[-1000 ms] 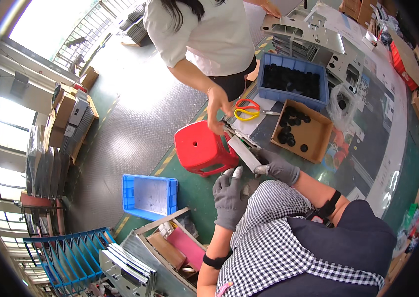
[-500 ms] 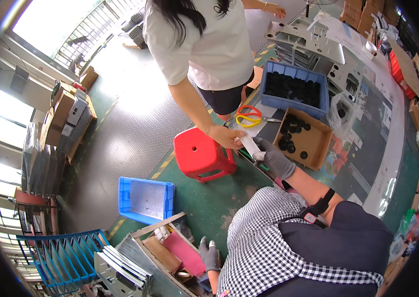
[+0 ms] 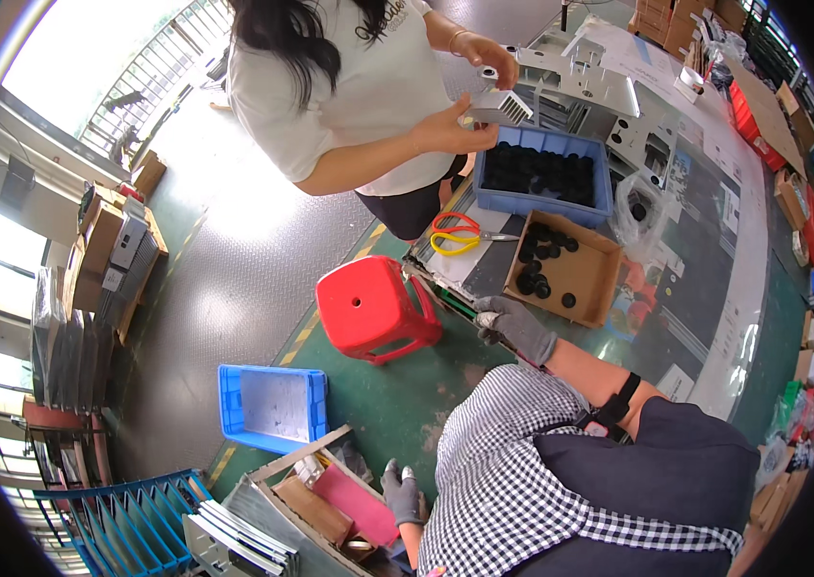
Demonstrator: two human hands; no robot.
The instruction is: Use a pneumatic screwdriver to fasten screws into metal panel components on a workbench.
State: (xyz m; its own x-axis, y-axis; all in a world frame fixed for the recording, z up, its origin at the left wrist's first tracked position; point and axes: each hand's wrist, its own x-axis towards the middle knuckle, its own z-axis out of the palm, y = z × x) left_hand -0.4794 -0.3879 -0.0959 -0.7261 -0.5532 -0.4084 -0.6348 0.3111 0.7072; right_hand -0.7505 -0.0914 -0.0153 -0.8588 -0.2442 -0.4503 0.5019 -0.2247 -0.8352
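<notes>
My right hand (image 3: 520, 329), in a grey glove, is at the near edge of the table (image 3: 686, 279). Its fingers are curled, and whatever may be in them is hidden. Low down, my left hand (image 3: 404, 494), also gloved, hangs beside an open wooden drawer (image 3: 277, 465) with its fingers apart and nothing in them. Inside the drawer lie a pink sheet (image 3: 357, 502) and a brown box (image 3: 313, 510). Across the table corner, a person in a white shirt holds a pale slotted metal part (image 3: 501, 108) in both hands.
On the table stand a blue crate (image 3: 599, 207) of black round parts, a cardboard tray (image 3: 594, 300) with several more, and scissors (image 3: 464, 235) with red and yellow handles. A red stool (image 3: 368, 303) and a blue bin (image 3: 272, 404) are on the floor.
The pale part has left my right hand; the other person has lifted it away and holds it above the crate. My right hand has dropped back to the table edge. My left hand stays put.
</notes>
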